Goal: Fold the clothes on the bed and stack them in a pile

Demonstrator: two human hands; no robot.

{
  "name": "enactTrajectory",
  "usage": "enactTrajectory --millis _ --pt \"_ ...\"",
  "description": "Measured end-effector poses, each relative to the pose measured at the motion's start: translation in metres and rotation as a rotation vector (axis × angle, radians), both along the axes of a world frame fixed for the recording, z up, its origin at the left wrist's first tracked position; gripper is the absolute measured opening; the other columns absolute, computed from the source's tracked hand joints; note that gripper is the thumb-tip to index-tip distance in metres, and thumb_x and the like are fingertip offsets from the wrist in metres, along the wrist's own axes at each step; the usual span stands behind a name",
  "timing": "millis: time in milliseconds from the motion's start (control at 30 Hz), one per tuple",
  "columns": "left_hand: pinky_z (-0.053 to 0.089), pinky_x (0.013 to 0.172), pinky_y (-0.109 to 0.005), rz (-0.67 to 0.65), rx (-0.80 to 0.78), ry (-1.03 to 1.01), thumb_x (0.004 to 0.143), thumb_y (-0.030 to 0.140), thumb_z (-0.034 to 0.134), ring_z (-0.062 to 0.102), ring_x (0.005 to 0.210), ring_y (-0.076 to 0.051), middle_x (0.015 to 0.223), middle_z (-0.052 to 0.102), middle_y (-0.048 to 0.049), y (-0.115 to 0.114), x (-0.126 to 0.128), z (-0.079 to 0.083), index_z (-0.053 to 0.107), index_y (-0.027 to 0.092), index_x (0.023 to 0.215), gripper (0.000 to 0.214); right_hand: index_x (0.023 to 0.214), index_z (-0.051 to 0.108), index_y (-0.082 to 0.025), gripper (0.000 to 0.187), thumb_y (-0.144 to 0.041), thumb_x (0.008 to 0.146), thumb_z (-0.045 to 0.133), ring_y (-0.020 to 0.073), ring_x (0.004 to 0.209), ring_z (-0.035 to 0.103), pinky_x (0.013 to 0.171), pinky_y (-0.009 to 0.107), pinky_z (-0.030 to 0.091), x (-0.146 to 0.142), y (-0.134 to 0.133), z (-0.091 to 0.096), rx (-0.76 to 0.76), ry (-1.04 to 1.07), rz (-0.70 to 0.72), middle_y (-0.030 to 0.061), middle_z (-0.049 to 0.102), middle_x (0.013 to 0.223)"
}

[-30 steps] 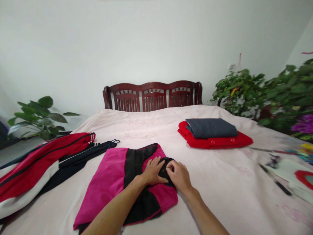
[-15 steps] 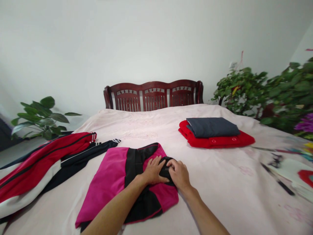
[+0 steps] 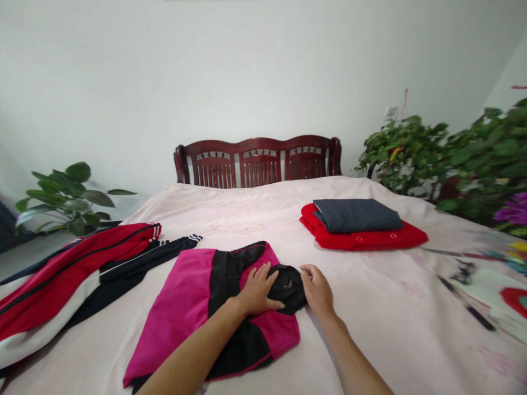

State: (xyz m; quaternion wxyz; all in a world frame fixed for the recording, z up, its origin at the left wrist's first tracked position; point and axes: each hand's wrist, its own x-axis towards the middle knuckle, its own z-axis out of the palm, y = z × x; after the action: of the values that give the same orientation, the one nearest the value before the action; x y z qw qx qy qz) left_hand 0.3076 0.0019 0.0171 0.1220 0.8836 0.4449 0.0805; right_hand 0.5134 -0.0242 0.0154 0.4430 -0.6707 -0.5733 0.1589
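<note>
Lying on the bed (image 3: 349, 340), the pink top (image 3: 181, 307) sits beneath the left hand (image 3: 257, 291), whose fingers spread flat, gripping nothing; the right hand (image 3: 319, 291) pinches the edge of its black collar (image 3: 288, 291); a red jacket (image 3: 119, 247) lies left; grey cloth (image 3: 358, 214) tops folded red cloth (image 3: 370, 240) to the right.

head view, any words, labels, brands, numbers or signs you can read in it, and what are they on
Nothing can be read for certain.
Small pale mark on the black inner part of the magenta and black fabric garment: too small to read.
White flat sheet at the right: blurred, no writing can be made out.
Folded red cloth: two round marks, no letters made out.
</note>
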Motion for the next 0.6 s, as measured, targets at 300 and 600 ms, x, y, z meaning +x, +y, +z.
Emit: enactTrajectory --millis 300,600 --pt "0.013 0.12 -0.054 -0.089 0.071 -0.01 0.075 0.064 0.067 0.01 0.15 -0.033 0.162 0.015 -0.0181 -0.003 0.002 0.004 0.034 0.021 0.151 0.093 0.125 0.062 -0.022 0.046 -0.02 0.08 0.054 0.0168 0.106 0.061 0.09 0.026 0.043 0.004 0.024 0.011 -0.102 -0.302 0.157 0.0057 0.065 0.118" --pt "0.017 0.12 -0.051 -0.241 0.059 -0.011 0.081 0.056 0.065 0.013 0.15 -0.03 0.162 0.018 -0.0167 -0.001 0.004 0.005 0.03 0.02 0.152 0.087 0.092 0.074 -0.027 0.028 -0.022 0.079 0.05 0.0212 0.085 0.067 0.068 0.029 0.041 0.012 0.048 0.019 -0.271 -0.392 0.034 0.0047 0.074 0.093"
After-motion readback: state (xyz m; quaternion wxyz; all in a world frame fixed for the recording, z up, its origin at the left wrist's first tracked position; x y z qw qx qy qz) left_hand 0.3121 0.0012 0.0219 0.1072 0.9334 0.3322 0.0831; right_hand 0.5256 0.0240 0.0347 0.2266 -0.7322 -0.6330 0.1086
